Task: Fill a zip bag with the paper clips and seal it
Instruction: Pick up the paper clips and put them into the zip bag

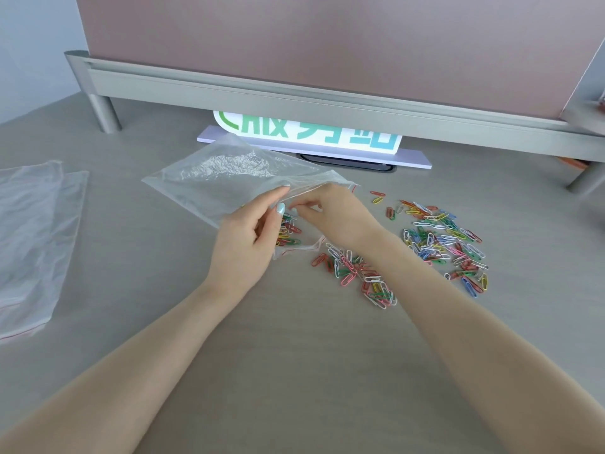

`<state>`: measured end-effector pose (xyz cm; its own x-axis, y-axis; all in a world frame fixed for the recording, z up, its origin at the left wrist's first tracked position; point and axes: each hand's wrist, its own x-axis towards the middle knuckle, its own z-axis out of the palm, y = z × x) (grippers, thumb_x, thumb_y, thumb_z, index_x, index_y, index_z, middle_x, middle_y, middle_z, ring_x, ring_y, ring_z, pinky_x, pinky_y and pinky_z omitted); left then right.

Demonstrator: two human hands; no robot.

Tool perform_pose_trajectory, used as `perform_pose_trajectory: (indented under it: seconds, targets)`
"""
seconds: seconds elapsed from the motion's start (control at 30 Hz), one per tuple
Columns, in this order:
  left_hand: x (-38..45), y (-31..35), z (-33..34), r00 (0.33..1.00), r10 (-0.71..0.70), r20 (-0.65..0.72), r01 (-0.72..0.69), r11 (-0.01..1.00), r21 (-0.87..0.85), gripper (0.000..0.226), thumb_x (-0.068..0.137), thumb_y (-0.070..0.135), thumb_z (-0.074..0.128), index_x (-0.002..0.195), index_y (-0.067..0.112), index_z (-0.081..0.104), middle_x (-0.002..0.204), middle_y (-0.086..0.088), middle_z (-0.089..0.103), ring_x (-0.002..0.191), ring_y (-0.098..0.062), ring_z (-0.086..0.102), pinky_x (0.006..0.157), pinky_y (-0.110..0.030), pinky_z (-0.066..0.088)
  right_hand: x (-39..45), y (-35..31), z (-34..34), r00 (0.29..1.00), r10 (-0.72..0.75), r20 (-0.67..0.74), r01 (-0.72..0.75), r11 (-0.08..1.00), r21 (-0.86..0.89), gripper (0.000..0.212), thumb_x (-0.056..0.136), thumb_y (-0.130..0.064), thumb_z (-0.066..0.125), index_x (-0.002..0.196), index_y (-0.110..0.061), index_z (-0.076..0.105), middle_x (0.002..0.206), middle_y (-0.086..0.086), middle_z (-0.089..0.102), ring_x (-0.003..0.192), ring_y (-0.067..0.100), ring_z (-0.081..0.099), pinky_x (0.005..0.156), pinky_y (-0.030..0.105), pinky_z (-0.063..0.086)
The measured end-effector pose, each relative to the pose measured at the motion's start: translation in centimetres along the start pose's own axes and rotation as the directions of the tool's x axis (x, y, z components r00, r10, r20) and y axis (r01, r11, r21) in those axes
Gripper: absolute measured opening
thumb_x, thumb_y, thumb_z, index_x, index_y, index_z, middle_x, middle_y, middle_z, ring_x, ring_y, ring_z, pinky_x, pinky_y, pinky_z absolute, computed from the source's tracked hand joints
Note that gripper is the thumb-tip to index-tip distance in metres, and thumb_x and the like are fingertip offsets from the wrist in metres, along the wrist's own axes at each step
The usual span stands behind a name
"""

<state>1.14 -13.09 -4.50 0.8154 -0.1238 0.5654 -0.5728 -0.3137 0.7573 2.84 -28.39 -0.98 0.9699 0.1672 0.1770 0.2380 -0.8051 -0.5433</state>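
Note:
A clear zip bag point(226, 178) with a red line along its mouth lies on the grey table, its mouth turned right. My left hand point(248, 237) pinches the near edge of the mouth and holds it up. My right hand point(334, 214) reaches into the mouth, fingers curled together over a small heap of coloured paper clips point(288, 232) inside the bag; whether it still holds any is hidden. Many loose paper clips point(442, 244) lie scattered to the right, with a smaller cluster point(357, 273) under my right forearm.
Spare clear bags point(29, 237) lie flat at the left edge. A grey-framed partition point(294, 90) on round legs crosses the back, with a white sign point(307, 134) and a cable slot beneath it.

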Motion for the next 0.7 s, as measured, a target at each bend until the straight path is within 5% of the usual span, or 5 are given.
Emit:
perform_pose_trajectory:
  seconds: [0.17,0.27,0.47,0.7]
  targets:
    - [-0.1,0.0,0.1,1.000,0.005,0.008,-0.005,1.000,-0.006,0.034,0.090,0.014,0.046,0.121,0.019,0.059,0.065,-0.007,0.057,0.050,-0.003,0.039,0.053,-0.010,0.031,-3.2,1.7,-2.6,0.999,0.039,-0.014,-0.040,0.995,-0.096,0.016,0.087,-0.020,0.055,0.089,-0.016,0.070,0.089,-0.006,0.065,0.084,0.013,0.059,0.079,0.031,0.048]
    - [-0.1,-0.2,0.2,1.000,-0.009,0.006,0.009,1.000,-0.020,0.034,0.090,0.017,0.045,0.120,0.022,0.059,0.061,0.014,0.054,0.050,-0.004,0.037,0.054,-0.012,0.033,-5.3,3.4,-3.5,0.991,0.101,0.091,-0.092,0.991,-0.096,0.016,0.084,-0.030,0.059,0.096,-0.024,0.069,0.093,-0.017,0.059,0.088,0.006,0.056,0.078,0.023,0.043]
    - [-0.2,-0.2,0.3,1.000,-0.018,0.014,0.018,1.000,-0.019,0.032,0.090,0.021,0.043,0.117,0.035,0.056,0.061,0.013,0.051,0.053,-0.021,0.043,0.057,-0.026,0.039,-8.0,6.0,-5.3,0.947,0.141,0.287,-0.077,0.972,-0.222,0.073,0.068,-0.059,0.066,0.133,-0.039,0.041,0.122,-0.019,0.039,0.116,0.002,0.032,0.099,0.022,0.024]
    - [-0.2,0.2,0.2,0.999,-0.038,0.007,0.038,0.999,-0.024,0.031,0.091,0.022,0.044,0.117,0.035,0.055,0.063,-0.017,0.049,0.051,-0.028,0.043,0.055,-0.036,0.041,-9.3,7.1,-5.2,0.942,0.124,0.312,-0.031,0.957,-0.288,0.087,0.062,-0.066,0.068,0.137,-0.042,0.031,0.126,-0.020,0.029,0.120,0.004,0.023,0.104,0.025,0.021]
